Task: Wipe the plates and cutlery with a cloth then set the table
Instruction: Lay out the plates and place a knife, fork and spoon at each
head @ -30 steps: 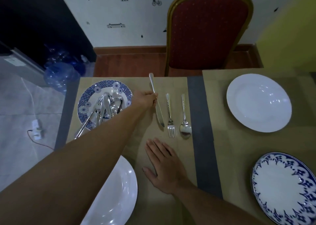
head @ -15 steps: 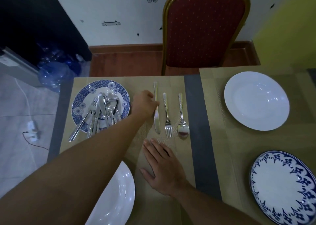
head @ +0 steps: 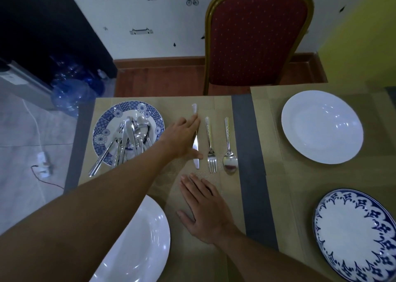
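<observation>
A set surface seen from above, from the head of the person setting it. On the left placemat [head: 222, 110], towards the far edge of the surface, three pieces of cutlery lie side by side: a knife [head: 195, 146], then a fork [head: 211, 144] just right of it, then a spoon [head: 229, 149].

All three have their long axes running from the far edge to the near edge, handles away from the person. The knife is parallel to the fork and apart from it. Its handle end reaches a little closer to the far edge than the other two.

The left hand [head: 182, 138] is stretched out over the knife. Its fingers are nearly straight and rest along the handle, and the thumb touches the blade. It is not gripping. This looks like a final nudge into line.

The right hand [head: 205, 209] lies flat and open on the placemat, fingers spread. It holds nothing, and its fingertips are just short of the knife tip and fork tines.

The left hand is therefore the one placed to shift the knife. To its left, near the far left corner, more cutlery is heaped on a blue patterned plate [head: 120, 110].
</observation>
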`<state>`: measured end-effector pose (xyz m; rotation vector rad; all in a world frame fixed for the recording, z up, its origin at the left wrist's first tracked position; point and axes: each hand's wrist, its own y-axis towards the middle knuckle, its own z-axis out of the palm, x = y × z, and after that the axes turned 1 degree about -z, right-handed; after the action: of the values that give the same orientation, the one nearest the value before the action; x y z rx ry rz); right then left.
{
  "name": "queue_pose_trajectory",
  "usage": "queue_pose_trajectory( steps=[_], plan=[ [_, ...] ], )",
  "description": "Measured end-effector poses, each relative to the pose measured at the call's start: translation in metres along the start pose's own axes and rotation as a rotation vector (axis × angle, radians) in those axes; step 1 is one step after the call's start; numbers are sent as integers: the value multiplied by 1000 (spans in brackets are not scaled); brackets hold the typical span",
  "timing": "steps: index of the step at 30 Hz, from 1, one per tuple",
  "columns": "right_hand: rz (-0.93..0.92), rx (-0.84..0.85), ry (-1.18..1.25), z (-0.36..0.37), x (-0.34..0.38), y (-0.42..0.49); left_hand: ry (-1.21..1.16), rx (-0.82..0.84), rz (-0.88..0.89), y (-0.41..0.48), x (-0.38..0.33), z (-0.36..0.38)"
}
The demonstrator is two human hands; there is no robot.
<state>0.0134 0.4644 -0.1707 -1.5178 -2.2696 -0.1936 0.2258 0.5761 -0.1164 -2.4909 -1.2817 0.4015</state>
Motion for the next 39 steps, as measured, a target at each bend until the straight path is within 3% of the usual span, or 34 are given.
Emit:
queue_pose_trajectory(
  steps=[8, 13, 19, 39],
  plan=[
    [-30, -18, 47, -3, -5, -5, -69, 36, 8, -11, 5, -2],
    [90, -58, 67, -7, -19, -26, -111, 33, -60, -13, -4, -2],
    [106, -105, -42, -19, -46, -43, -145, -15, -85, -10, -9, 3],
    [66, -5, -88, -27, -67, -63, -74, 92, 7, -2, 8, 14]
  ],
)
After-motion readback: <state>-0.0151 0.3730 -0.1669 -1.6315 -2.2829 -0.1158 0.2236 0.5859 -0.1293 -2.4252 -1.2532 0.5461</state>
